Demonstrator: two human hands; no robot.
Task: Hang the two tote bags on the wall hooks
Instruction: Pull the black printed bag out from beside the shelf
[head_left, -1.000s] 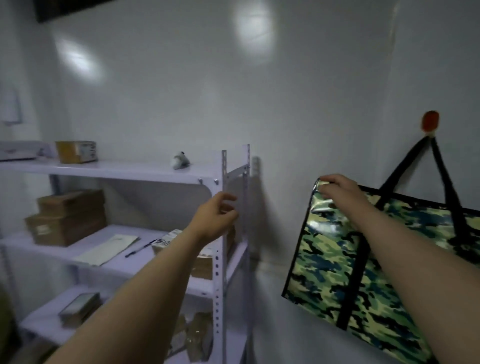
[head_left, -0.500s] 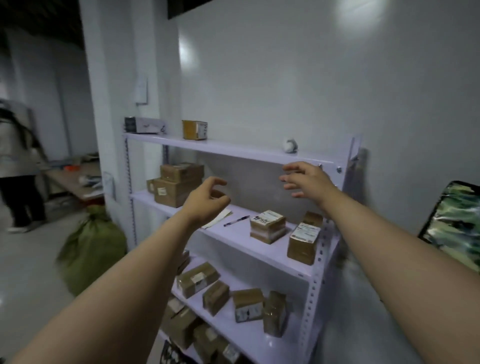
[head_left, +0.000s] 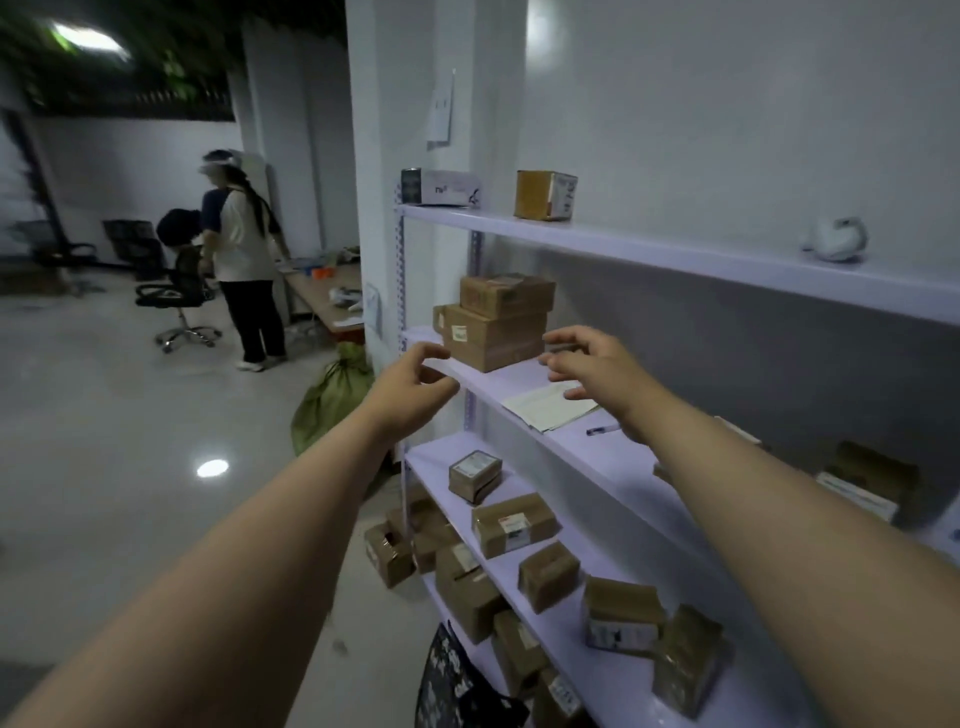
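Both my arms reach forward in front of a white metal shelf unit (head_left: 613, 247). My left hand (head_left: 413, 387) is empty with fingers loosely curled and apart, near the shelf's left post. My right hand (head_left: 597, 371) is also empty, fingers spread, hovering over the second shelf. A dark bag with a white pattern (head_left: 457, 680) shows at the bottom edge, by the shelf's foot. The camouflage tote bag and the wall hooks are out of view.
Several cardboard boxes (head_left: 493, 325) fill the shelves, with papers (head_left: 548, 408) and a pen (head_left: 602, 429) on the second shelf. A green sack (head_left: 332, 397) lies on the floor. A person (head_left: 244, 260) stands by a desk and office chair (head_left: 179, 299) at far left.
My view has swung left, away from the hung camouflage bag, which has left the frame. My right hand let go of that bag and both hands now hover empty at the shelf.
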